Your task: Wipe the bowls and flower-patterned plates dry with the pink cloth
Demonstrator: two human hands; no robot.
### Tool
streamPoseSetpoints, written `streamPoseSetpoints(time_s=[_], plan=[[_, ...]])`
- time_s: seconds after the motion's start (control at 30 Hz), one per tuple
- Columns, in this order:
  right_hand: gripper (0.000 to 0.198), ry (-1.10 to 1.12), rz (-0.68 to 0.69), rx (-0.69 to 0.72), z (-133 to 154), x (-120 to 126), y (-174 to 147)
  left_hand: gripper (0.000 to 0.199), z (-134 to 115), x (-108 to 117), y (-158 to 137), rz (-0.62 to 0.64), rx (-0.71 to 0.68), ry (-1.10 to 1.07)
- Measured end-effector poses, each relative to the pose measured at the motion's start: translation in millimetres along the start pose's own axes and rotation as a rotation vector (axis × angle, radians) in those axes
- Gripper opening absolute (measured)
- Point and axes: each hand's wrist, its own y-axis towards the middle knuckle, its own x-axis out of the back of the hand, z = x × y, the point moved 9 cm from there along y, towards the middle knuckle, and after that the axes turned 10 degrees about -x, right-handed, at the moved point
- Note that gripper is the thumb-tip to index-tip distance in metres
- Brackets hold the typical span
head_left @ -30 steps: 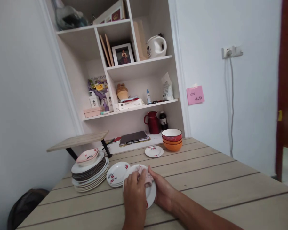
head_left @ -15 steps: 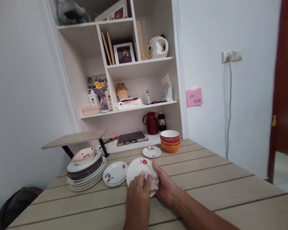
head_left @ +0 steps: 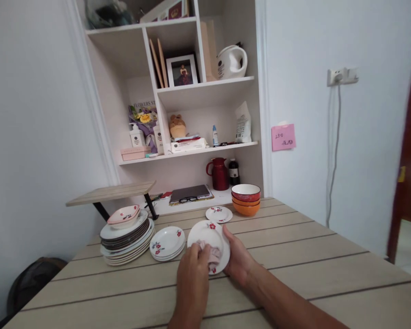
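Observation:
My right hand [head_left: 239, 257] grips the right rim of a small white plate [head_left: 205, 230] with red flowers, thumb on the front and fingers behind it. The plate is tilted up toward me above the table. My left hand [head_left: 194, 269] is closed on a pale pink cloth [head_left: 214, 255] and presses it against the plate's face. Just left of it lies a short stack of matching flowered plates [head_left: 167, 241]. One more flowered plate [head_left: 218, 214] lies flat behind the held one.
A tall stack of plates [head_left: 126, 244] topped by square pinkish bowls [head_left: 123, 215] stands at the left, beside a small wooden riser [head_left: 111, 193]. Red and orange bowls [head_left: 245, 201] are stacked at the back. Behind the slatted table [head_left: 294, 265] are a red jug [head_left: 219, 174] and shelves.
My left hand has moved the cloth from the plate's right side toward its middle and left. The held plate is still in my right hand. The view has shifted slightly.

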Motion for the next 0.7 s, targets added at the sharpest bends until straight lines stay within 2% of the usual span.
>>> streamPoseSetpoints(time_s=[0.07,0.13,0.2,0.33,0.47,0.57,0.7], plan=[[0.062,-0.013,-0.002,-0.01,-0.3,-1.2,-2.2,0.054,-15.4,-3.8,-0.4,0.005,-0.098,-0.055],[0.061,-0.037,-0.008,-0.033,-6.7,-3.9,-3.0,0.057,-20.2,-3.9,-0.7,-0.006,-0.12,-0.095],[0.058,-0.05,0.007,-0.043,-13.8,-8.0,-2.4,0.057,-11.6,-0.7,-0.3,-0.04,-0.045,-0.127],[0.055,-0.058,0.048,-0.046,-22.8,-12.6,1.0,0.043,22.2,5.1,-1.5,-0.107,0.196,-0.197],[0.057,-0.054,0.07,-0.046,-22.3,-11.7,2.9,0.03,38.5,4.6,-4.4,-0.076,0.319,-0.229],[0.061,-0.029,0.086,-0.054,-18.6,-10.4,3.9,0.026,32.6,4.3,-5.2,-0.005,0.312,-0.198],[0.068,-0.032,0.096,-0.038,-10.4,-6.7,4.2,0.031,10.6,2.9,-3.3,0.039,0.192,-0.257]])
